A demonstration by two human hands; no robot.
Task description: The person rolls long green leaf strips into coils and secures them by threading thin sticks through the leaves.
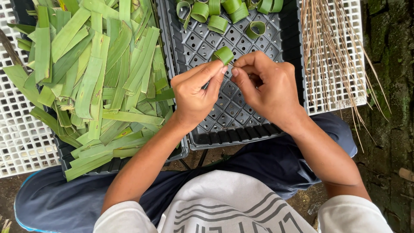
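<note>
Leaf ring (223, 55) is sitting pinched in the left hand (194, 92) fingers (214, 71), just above the dark perforated tray (233, 116). Right hand (269, 86) fingers (241, 64) are closing on a thin stick at the ring's edge. More finished rings (217, 23) are lying at the tray's far end. Cut leaf strips (99, 77) are piling up left; dry sticks (327, 51) are lying right on a white grid (345, 92).
</note>
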